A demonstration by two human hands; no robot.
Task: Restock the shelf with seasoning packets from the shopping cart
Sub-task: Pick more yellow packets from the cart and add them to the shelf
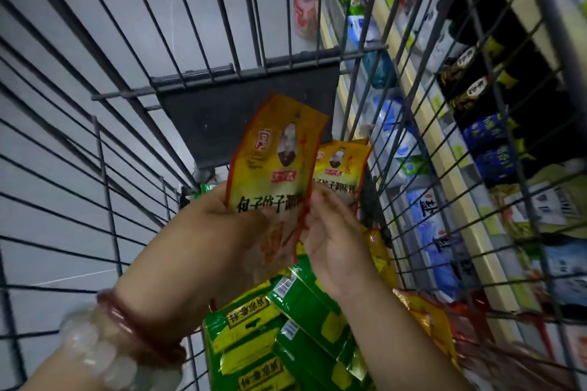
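Inside the wire shopping cart [133, 124] my left hand [222, 216] holds up a yellow-orange seasoning packet [276, 162] with a portrait and black characters. My right hand [330, 228] pinches the same packet's lower right edge. A second matching yellow packet [341, 168] stands just behind it, at my right fingertips; whether those fingers grip it too is unclear. Green-and-yellow packets [286, 327] lie stacked on the cart floor under my wrists. More yellow-red packets [425, 317] lie at the cart's right side.
The store shelf [444, 168] runs along the right beyond the cart's wire side, holding blue-white bags, dark packets and white packs. A pinkish bottle [305, 9] stands on the floor ahead. Grey floor tiles [63, 41] show through the cart's left side. Bead bracelets ring my left wrist.
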